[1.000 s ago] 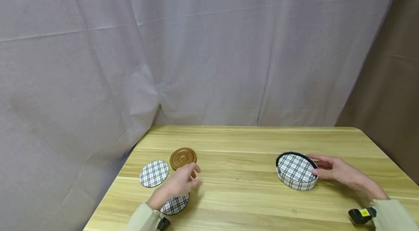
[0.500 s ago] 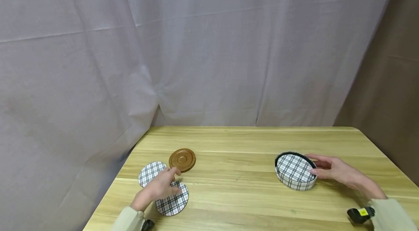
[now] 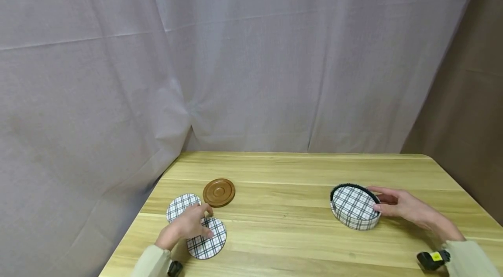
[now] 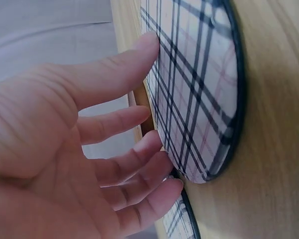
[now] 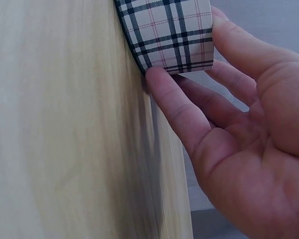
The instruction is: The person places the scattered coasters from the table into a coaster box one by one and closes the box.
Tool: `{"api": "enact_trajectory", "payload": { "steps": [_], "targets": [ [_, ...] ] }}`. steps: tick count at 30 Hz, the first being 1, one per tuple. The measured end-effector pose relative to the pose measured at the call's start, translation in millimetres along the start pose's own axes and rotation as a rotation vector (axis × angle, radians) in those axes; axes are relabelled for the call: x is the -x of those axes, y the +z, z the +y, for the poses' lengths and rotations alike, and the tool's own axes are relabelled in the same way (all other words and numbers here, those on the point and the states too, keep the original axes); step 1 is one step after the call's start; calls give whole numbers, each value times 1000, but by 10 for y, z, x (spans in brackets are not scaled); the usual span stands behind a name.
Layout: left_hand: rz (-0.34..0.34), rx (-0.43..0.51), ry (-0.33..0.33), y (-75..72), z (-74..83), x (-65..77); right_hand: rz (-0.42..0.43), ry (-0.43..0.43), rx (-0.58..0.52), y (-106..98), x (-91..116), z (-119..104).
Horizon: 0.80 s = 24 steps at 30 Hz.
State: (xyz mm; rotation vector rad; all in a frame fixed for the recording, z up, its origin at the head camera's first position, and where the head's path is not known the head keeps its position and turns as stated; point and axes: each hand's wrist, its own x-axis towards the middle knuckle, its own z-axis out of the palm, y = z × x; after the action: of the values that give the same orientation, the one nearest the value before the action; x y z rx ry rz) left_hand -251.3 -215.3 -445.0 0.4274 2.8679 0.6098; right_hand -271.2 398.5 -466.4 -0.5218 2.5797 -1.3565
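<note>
My left hand (image 3: 187, 226) reaches over two round plaid coasters, fingers spread and bent a little. In the left wrist view its thumb tip overlaps the face of the nearer coaster (image 4: 199, 84), and the fingertips come right at that coaster's edge. Partly behind the fingers lies the farther plaid coaster (image 3: 178, 206). On the right, my right hand (image 3: 410, 210) grips a low round plaid coaster holder (image 3: 356, 223) by its side, thumb at the rim. A plaid coaster (image 3: 351, 200) shows inside the holder's dark rim.
A brown wooden disc (image 3: 218, 193) with ringed grooves lies behind the plaid coasters. All stands on a wood-grain table (image 3: 283, 224). Behind its far edge hangs a grey curtain (image 3: 251, 72).
My left hand has moved left and lowered from beside the wooden disc to over the nearer plaid coaster. My right hand stays at the holder, which has not moved.
</note>
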Motion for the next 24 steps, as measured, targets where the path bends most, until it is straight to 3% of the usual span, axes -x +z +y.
{"api": "enact_trajectory", "payload": {
  "steps": [8, 13, 19, 24],
  "targets": [
    [-32, 7, -8, -24, -45, -33, 5, 19, 27, 0, 3, -5],
    [-48, 31, 44, -70, -84, -60, 3, 15, 30, -2, 5, -3],
    [-36, 151, 123, -110, -117, -105, 9, 8, 37, -5, 7, -4],
    [-40, 255, 149, -141, -136, -143, 6, 11, 29, -2, 9, -5]
  ]
}}
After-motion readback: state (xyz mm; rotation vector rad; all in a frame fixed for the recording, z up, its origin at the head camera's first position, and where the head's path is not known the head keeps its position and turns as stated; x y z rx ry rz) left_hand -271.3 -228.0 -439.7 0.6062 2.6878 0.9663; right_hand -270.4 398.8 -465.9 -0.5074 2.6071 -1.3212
